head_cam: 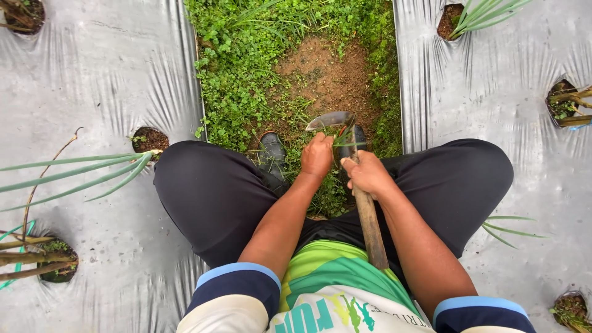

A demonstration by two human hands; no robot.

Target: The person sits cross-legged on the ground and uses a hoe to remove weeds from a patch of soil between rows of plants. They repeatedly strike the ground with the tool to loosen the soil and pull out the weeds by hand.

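**Weeding the furrow: a bare patch opened, green all round it**

The right hand (pixel 368 174) has its fingers wrapped tight round the worn wooden handle (pixel 370 225) of a short hoe, gripping near the head, with the handle running back toward the person's body. The left hand (pixel 317 156) is closed too, its fingers curled down into a clump of low green weeds (pixel 237 92) just beside the curved grey metal blade (pixel 330 119); a few grass blades lie across the tool between the two hands. The blade sits just past the knuckles, at the near edge of a patch of bare brown soil (pixel 330 77).

That patch reads as the cleared part. Weeds remain thick to its left, along its right edge, at the far end of the furrow and around the black rubber boots (pixel 272 151) beneath the hands, so most of the strip looks undone.

On both sides lies silver plastic mulch sheeting (pixel 98 92), with round planting holes (pixel 150 139) holding long-leaved green plants (pixel 80 169). The person squats in dark trousers (pixel 213 191).
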